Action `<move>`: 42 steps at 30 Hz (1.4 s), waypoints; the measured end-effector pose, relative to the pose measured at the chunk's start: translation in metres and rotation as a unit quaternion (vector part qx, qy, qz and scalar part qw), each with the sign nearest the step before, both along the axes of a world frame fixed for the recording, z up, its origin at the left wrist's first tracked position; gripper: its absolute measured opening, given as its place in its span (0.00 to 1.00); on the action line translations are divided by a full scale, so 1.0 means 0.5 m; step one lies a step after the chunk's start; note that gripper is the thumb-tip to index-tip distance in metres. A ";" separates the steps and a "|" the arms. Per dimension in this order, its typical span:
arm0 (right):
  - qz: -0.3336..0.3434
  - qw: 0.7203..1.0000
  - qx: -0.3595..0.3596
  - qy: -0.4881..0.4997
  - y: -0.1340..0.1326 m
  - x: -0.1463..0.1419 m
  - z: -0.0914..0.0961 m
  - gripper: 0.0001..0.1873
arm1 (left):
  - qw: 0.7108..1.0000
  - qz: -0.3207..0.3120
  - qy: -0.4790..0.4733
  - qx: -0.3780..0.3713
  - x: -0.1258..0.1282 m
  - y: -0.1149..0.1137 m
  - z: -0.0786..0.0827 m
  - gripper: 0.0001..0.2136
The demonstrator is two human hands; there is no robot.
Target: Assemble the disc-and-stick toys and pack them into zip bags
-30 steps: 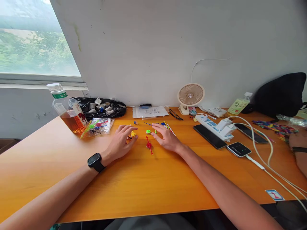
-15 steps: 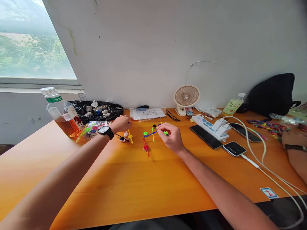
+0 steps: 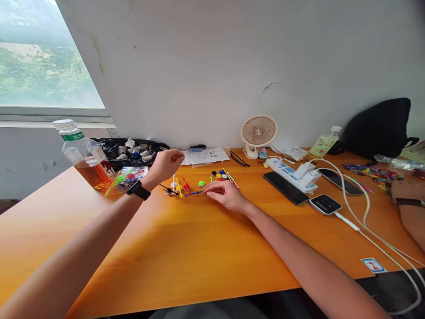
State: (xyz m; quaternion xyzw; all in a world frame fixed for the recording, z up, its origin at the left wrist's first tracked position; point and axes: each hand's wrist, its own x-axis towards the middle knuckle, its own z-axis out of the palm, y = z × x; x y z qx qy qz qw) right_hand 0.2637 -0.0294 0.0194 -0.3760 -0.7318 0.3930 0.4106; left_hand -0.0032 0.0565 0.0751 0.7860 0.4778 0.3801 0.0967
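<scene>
Small coloured plastic parts lie in the middle of the orange table (image 3: pixel 199 248): a blue stick (image 3: pixel 194 193), a yellow stick (image 3: pixel 179 188), a red piece (image 3: pixel 186 186), a green disc (image 3: pixel 201 183) and a cluster of discs (image 3: pixel 219 175). My right hand (image 3: pixel 224 196) rests low on the table, its fingertips pinching the right end of the blue stick. My left hand (image 3: pixel 168 163), with a black watch (image 3: pixel 137 189) on the wrist, is raised above the parts with thumb and fingers pinched together. Whether anything sits between them is too small to tell.
A tea bottle (image 3: pixel 83 155), a clear bag of coloured parts (image 3: pixel 128 177) and a black bag of fittings (image 3: pixel 133 149) stand at the left. Paper (image 3: pixel 204 156), a fan (image 3: pixel 259 133), a power strip (image 3: pixel 292 170), phones (image 3: pixel 285 188) and cables lie to the right. Another person's arm (image 3: pixel 410 206) is at the far right.
My left hand rose from the table toward the paper and pinched shut. My right hand lowered the blue stick to the table and shifted it left. The red piece moved up beside the yellow stick.
</scene>
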 end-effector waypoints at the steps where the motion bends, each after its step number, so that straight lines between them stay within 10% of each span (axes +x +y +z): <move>1: 0.002 1.000 -0.003 0.009 0.000 -0.001 0.000 0.08 | 0.999 -0.015 -0.046 -0.003 0.010 -0.029 0.010 0.14; 5: -0.054 0.996 -0.016 0.067 0.016 0.016 0.003 0.11 | 0.977 -0.132 -0.130 -0.106 0.055 -0.152 0.001 0.15; 10: -0.128 0.977 -0.066 0.158 0.036 0.044 0.009 0.13 | 0.954 -0.251 -0.049 -0.155 0.093 -0.237 -0.089 0.11; 14: -0.122 0.969 -0.105 0.186 0.032 0.044 0.017 0.14 | 0.967 -0.243 0.055 -0.048 0.090 -0.241 -0.122 0.09; 21: -0.036 0.974 -0.150 0.167 0.001 0.031 0.039 0.14 | 0.986 -0.078 -0.037 0.143 0.061 -0.239 -0.076 0.08; 42: 0.113 0.959 -0.260 0.010 -0.023 0.021 0.027 0.14 | 0.968 -0.249 0.027 0.006 0.054 -0.223 -0.104 0.10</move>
